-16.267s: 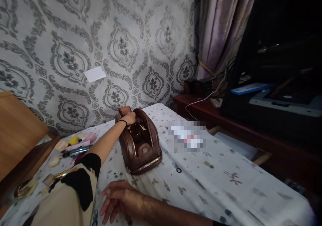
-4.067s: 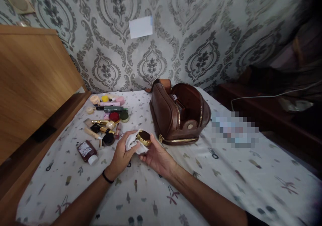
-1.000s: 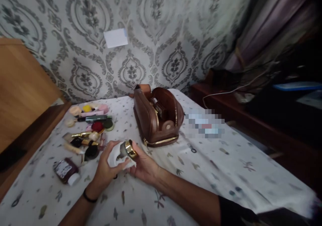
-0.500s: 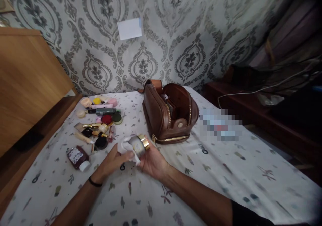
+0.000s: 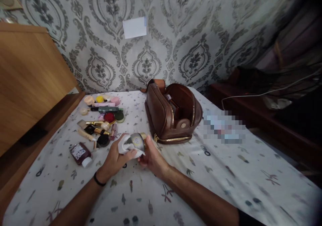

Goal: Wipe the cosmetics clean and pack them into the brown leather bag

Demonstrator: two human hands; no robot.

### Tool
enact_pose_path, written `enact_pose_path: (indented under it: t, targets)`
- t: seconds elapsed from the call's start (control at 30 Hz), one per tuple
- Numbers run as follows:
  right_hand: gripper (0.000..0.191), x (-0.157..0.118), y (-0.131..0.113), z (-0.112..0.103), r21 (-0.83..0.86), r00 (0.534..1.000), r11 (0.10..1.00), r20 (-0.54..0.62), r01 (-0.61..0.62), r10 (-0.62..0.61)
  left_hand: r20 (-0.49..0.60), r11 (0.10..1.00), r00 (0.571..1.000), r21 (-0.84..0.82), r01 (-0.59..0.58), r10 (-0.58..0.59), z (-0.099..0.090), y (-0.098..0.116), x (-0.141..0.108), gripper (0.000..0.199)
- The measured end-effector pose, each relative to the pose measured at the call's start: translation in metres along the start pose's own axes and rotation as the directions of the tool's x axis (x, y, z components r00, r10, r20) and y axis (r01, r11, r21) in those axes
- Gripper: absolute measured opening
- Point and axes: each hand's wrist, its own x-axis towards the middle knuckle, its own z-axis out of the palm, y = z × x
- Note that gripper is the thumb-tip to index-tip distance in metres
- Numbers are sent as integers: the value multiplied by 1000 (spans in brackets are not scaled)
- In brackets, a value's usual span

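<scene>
A greyish jar (image 5: 137, 141) with a gold lid is held between my two hands above the bed sheet. My left hand (image 5: 116, 159) is closed round a crumpled white wipe (image 5: 124, 145) and presses it against the jar's base and side. With its fingers round the lid end, my right hand (image 5: 156, 159) grips the jar from the right; part of the lid is hidden by the thumb. Just beyond the hands stands a brown leather cosmetic bag (image 5: 161, 118), unzipped, with a few items visible inside.
Several cosmetics lie in a group on the left, among them a green tube (image 5: 108, 109), a red round pot (image 5: 109, 117) and a black round case (image 5: 103, 140). Nearer is a dark red bottle (image 5: 79, 154) with a white cap. A wooden cabinet (image 5: 32, 78) borders the left side.
The jar has turned in my hands, so less of its gold lid shows. The wipe now covers more of its lower side. The whole view has shifted slightly.
</scene>
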Motion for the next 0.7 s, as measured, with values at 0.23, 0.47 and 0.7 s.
enact_pose_path:
  t: [0.23,0.47,0.7]
  targets:
    - [48,1,1,0,75,992,991,-47,-114,117,-179,997,983,64,47,-35,4,-5,1,34]
    - [52,2,-9,-1,415,974,883,39,-220,224,-137,992,985,63,110,-100,7,0,3,33]
    - [62,7,-2,-6,304,990,942,20,-140,141,32,947,999,323,6,-17,7,-8,-1,27]
